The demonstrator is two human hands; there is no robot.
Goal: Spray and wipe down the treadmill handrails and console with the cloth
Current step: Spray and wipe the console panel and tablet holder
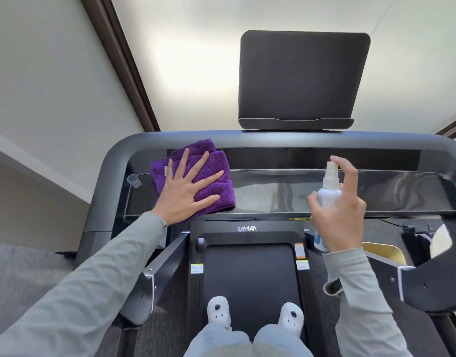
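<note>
White slippers (218,309) planted on the black treadmill belt (250,274), nearest of all. Further on, left hand (187,193) flat, fingers spread wide, pressing the folded purple cloth (214,173) on the left end of the glossy console (273,191). Right hand (341,215) raised over the console's right half, curled round the white spray bottle (329,189), index finger arched over its nozzle. Beyond, curved dark handrail (247,139), then a black tablet stand (302,78)
</note>
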